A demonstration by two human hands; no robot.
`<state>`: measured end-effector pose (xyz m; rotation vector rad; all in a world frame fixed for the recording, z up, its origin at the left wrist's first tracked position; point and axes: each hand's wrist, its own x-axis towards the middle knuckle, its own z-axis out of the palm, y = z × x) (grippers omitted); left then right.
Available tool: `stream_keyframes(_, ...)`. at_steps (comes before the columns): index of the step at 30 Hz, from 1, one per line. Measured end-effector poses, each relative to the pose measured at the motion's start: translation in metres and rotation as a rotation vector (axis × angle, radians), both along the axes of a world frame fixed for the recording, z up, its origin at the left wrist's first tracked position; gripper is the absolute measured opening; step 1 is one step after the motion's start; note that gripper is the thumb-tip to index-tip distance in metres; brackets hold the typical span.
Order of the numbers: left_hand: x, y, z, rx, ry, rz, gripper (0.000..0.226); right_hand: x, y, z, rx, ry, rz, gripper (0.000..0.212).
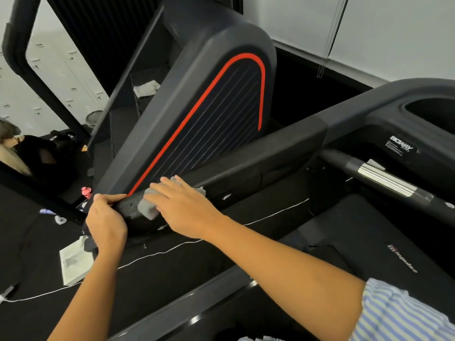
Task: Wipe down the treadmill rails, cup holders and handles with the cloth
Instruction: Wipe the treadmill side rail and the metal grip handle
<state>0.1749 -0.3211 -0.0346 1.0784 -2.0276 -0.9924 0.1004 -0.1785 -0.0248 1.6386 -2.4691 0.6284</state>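
The grey cloth [147, 210] sits on the near end of the treadmill rail [258, 153], pressed down by the right hand [183, 209], fingers straight and flat. At the rail's tip, just beside the cloth, the left hand [105, 222] grips it, thumb on top. Its fingers probably wrap underneath, but they're hidden.

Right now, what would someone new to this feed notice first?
The dark side panel, edged by a bright red stripe, fills the centre. Just below it, the right hand presses a grey cloth flat on the end of the padded rail, while the left hand grips that rail's tip. At right, a silver-banded handle catches the light.
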Motion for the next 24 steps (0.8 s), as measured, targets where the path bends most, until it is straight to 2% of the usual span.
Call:
stream_keyframes(3, -0.002, 0.001, 0.002, -0.023, -0.03, 0.013, 0.063, -0.013, 0.009, 0.007, -0.027, -0.073, -0.108, 0.038)
stream_keyframes(6, -0.003, 0.001, 0.003, 0.013, -0.007, 0.03, 0.071, -0.007, -0.006, 0.012, 0.034, -0.082, -0.209, 0.039)
stream_keyframes(8, -0.002, 0.002, 0.003, 0.033, 0.017, 0.034, 0.066, 0.004, -0.02, 0.013, 0.06, -0.064, -0.191, 0.041)
stream_keyframes(12, -0.001, 0.004, 0.004, 0.08, 0.054, 0.018, 0.043, 0.025, -0.03, 0.01, 0.079, 0.05, -0.022, 0.044)
stream_keyframes(15, -0.002, 0.003, 0.003, 0.148, 0.106, 0.004, 0.069, 0.02, -0.02, 0.007, 0.053, 0.031, 0.033, 0.046)
stream_keyframes(19, -0.002, 0.003, 0.003, 0.117, 0.022, 0.03, 0.058, 0.004, -0.014, 0.01, 0.019, -0.047, -0.062, 0.039)
stream_keyframes(22, -0.002, 0.004, 0.003, 0.1, 0.034, 0.018, 0.068, 0.012, -0.022, 0.013, 0.042, -0.102, -0.134, 0.043)
stream_keyframes(24, -0.002, 0.002, 0.003, 0.097, 0.051, 0.01, 0.068, 0.021, -0.024, 0.011, 0.061, -0.089, -0.091, 0.05)
